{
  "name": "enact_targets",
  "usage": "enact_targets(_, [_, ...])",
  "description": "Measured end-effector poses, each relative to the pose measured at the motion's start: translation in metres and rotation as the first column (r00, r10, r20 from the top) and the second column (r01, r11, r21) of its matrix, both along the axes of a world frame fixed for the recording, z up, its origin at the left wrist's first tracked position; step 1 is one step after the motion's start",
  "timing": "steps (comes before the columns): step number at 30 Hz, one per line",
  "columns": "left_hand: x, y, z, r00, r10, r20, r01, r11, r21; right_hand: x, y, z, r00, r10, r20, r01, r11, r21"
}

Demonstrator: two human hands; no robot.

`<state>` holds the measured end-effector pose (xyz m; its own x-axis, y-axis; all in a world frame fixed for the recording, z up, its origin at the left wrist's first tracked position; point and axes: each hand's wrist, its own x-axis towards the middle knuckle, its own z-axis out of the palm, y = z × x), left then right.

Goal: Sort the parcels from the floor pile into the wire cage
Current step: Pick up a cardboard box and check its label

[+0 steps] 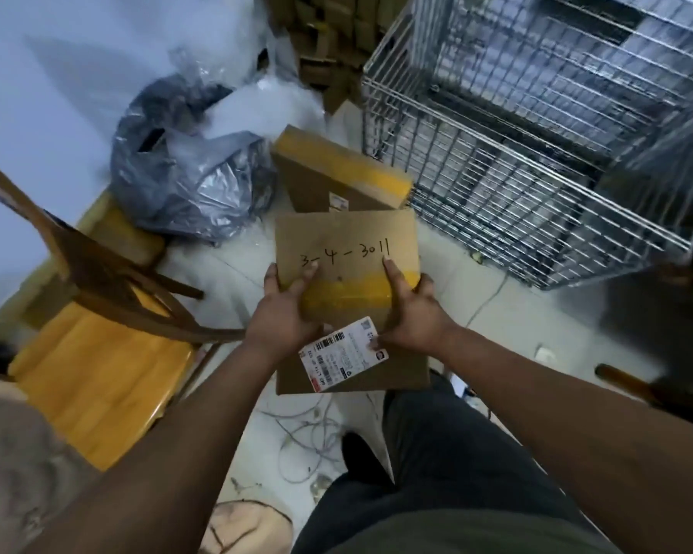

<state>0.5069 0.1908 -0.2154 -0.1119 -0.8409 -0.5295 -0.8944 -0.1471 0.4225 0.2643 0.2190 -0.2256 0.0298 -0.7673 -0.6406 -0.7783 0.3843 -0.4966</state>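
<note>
While the left hand and right hand grip it, the flat cardboard parcel shows yellow tape.

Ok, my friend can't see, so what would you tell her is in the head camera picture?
The left hand and right hand grip a cardboard box marked 3-4-3011, with yellow tape and a shipping label. Beyond it sit another taped box and a grey plastic bag, with the wire cage on the right.

Both hands hold a cardboard parcel

Left hand and right hand grip the parcel marked "3-4-3011"; wire cage beyond, to the right.
</note>
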Motion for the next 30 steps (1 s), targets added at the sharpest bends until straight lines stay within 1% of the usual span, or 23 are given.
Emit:
enact_targets(3, [0.005,-0.045,-0.022,0.997,0.078,0.014,-0.078,0.997,-0.020,0.006,-0.062,-0.024,0.998,0.057,0.014,-0.057,0.998,0.018])
enact_targets(6, [0.011,-0.084,-0.049,0.985,0.171,-0.021,-0.171,0.985,-0.015,0.015,-0.121,-0.049,0.992,0.127,0.005,-0.127,0.992,0.026])
enact_targets(12, [0.022,-0.145,-0.116,0.931,0.362,-0.047,-0.362,0.932,0.007,0.030,-0.218,-0.114,0.957,0.289,-0.003,-0.289,0.957,0.012])
enact_targets(15, [0.020,-0.161,-0.154,0.880,0.472,-0.047,-0.470,0.881,0.059,0.034,-0.256,-0.153,0.916,0.399,-0.031,-0.397,0.916,0.051])
enact_targets(18, [0.015,-0.172,-0.199,0.820,0.564,-0.096,-0.550,0.823,0.142,0.037,-0.289,-0.197,0.863,0.501,-0.071,-0.489,0.862,0.133])
enact_targets(20, [0.007,-0.173,-0.236,0.766,0.632,-0.116,-0.603,0.770,0.209,0.036,-0.311,-0.230,0.812,0.577,-0.083,-0.554,0.809,0.196])
enact_targets(23, [-0.009,-0.178,-0.299,0.665,0.733,-0.141,-0.688,0.675,0.265,0.035,-0.344,-0.284,0.730,0.676,-0.099,-0.641,0.727,0.246])
enact_targets(25, [-0.022,-0.182,-0.343,0.619,0.771,-0.147,-0.716,0.631,0.298,0.033,-0.360,-0.326,0.708,0.699,-0.100,-0.650,0.701,0.294])
enact_targets(28, [-0.043,-0.191,-0.403,0.569,0.811,-0.136,-0.751,0.580,0.317,0.027,-0.372,-0.387,0.696,0.706,-0.131,-0.649,0.696,0.307])
enact_targets(30, [-0.056,-0.197,-0.436,0.540,0.834,-0.112,-0.769,0.544,0.336,0.021,-0.373,-0.419,0.651,0.736,-0.186,-0.674,0.673,0.304])
